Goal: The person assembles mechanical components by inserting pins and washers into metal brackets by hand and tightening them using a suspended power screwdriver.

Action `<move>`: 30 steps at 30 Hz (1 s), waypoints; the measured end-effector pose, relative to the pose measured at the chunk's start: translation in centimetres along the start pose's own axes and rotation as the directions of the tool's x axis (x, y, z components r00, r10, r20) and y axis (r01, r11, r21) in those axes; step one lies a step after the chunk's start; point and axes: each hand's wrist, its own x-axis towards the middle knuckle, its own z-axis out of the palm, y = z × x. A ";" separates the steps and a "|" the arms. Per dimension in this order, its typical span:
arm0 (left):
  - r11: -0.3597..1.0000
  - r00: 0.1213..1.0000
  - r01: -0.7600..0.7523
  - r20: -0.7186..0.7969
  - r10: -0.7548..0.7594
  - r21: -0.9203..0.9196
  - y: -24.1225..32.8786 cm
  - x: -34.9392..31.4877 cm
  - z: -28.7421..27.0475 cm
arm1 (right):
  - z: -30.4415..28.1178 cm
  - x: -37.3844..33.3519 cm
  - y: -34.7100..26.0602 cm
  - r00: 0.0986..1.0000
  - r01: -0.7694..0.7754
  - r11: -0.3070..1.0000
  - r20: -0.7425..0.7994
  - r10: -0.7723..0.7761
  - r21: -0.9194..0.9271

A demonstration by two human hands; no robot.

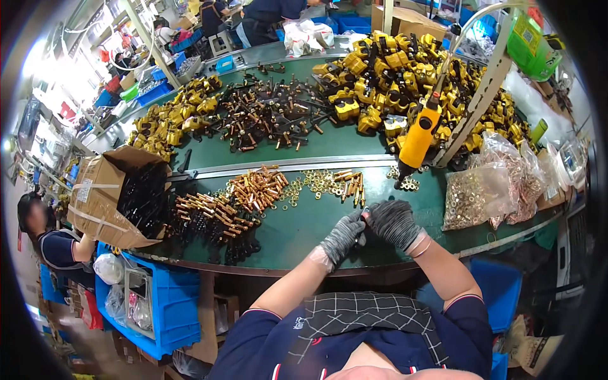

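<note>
- Bright, fairly even light on the green tabletop point(288, 233)
- White glare at upper left
- Dark shadow beneath the tabletop
- Fisheye bending, blackened corners

On the desk point(304, 231), bolts point(253, 189) and washers point(320, 182) are spread between a cardboard box point(95, 196), left, and plastic bags point(478, 193), right; behind, a metal strip point(329, 163) is laid.

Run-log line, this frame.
left fingers, right fingers: meet at small part, mostly hidden | nearby: brass rings, copper-coloured fittings | yellow tool: hanging

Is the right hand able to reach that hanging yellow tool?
Probably yes: the yellow tool hangs just beyond the right hand, with nothing visible blocking the way, though that hand looks busy.
</note>
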 end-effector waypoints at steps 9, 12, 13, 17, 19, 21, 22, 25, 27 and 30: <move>0.987 0.998 -0.015 -0.063 0.005 -0.161 0.2 0.0 0.0 | -8.6 4.0 3.8 0.316 0.344 0.738 -0.812 0.491 0.580; 0.980 0.998 0.070 0.024 -0.067 -0.188 1.6 -0.1 0.4 | -8.1 7.3 8.5 0.765 0.494 0.100 -0.486 0.423 0.864; 0.984 0.994 0.064 -0.075 -0.077 -0.167 1.7 0.1 0.9 | -7.4 8.2 9.4 0.771 0.455 0.209 -0.501 0.394 0.865; 0.992 0.987 0.096 -0.120 -0.105 -0.078 1.3 0.6 0.8 | -5.7 7.3 7.0 0.715 0.479 0.326 -0.578 0.393 0.815; 0.994 0.994 0.072 -0.080 -0.079 -0.081 0.5 0.9 0.0 | -6.4 5.6 4.6 0.758 0.527 0.105 -0.523 0.389 0.843; 0.995 0.998 0.054 -0.034 -0.056 -0.080 0.5 0.7 0.0 | -8.1 4.0 2.9 0.800 0.524 0.007 -0.495 0.341 0.852; 0.992 0.997 0.064 -0.026 -0.067 -0.107 0.9 0.4 0.4 | -8.2 3.7 2.3 0.783 0.559 -0.010 -0.525 0.333 0.829; 0.989 0.998 0.063 -0.010 -0.065 -0.133 0.7 0.3 0.4 | -7.6 3.5 1.8 0.797 0.522 0.048 -0.507 0.327 0.852; 0.989 0.999 0.052 -0.004 -0.053 -0.135 0.6 0.4 0.3 | -7.1 3.5 1.5 0.795 0.519 0.055 -0.506 0.335 0.853; 0.991 0.998 0.059 0.019 -0.057 -0.117 0.9 0.5 0.5 | -6.8 3.3 1.2 0.804 0.516 0.037 -0.498 0.326 0.856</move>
